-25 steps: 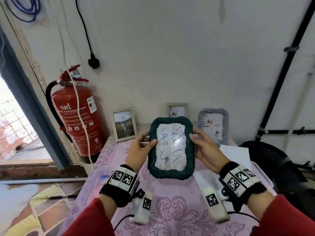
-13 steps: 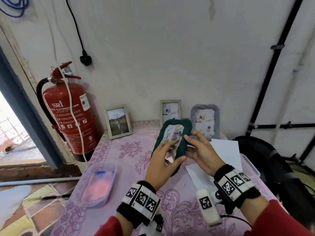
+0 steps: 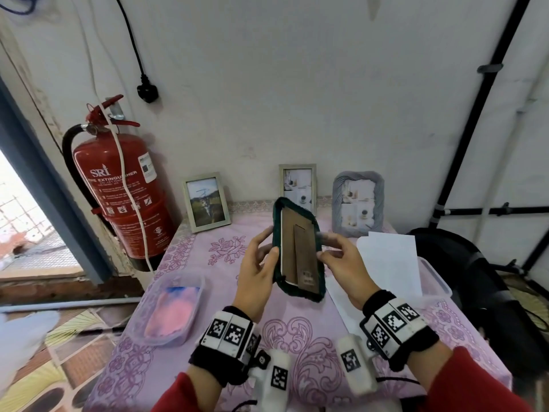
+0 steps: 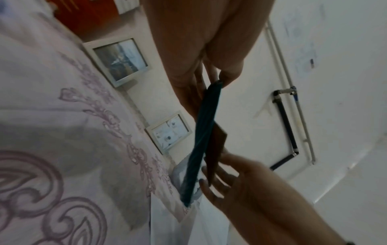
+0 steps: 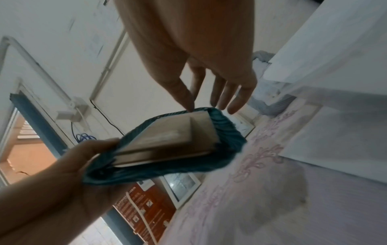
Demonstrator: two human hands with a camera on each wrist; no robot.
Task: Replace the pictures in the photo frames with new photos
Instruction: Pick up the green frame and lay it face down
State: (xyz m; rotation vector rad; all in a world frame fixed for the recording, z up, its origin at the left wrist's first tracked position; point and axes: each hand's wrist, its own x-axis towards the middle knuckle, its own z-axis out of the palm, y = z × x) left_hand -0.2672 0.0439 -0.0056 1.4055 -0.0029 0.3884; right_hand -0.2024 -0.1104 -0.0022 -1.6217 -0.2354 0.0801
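The left hand grips the green frame with its back toward the person; the right hand, fingers straight, touches its edge, likely to open it.

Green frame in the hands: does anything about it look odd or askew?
The green frame is back to front and tilted: its brown backing faces the head camera while the left hand grips its edge. That suits swapping its photo. No damage shows.

Green frame upright in mid-air, brown back and stand facing camera; landscape frame, narrow frame, grey frame stand along wall.
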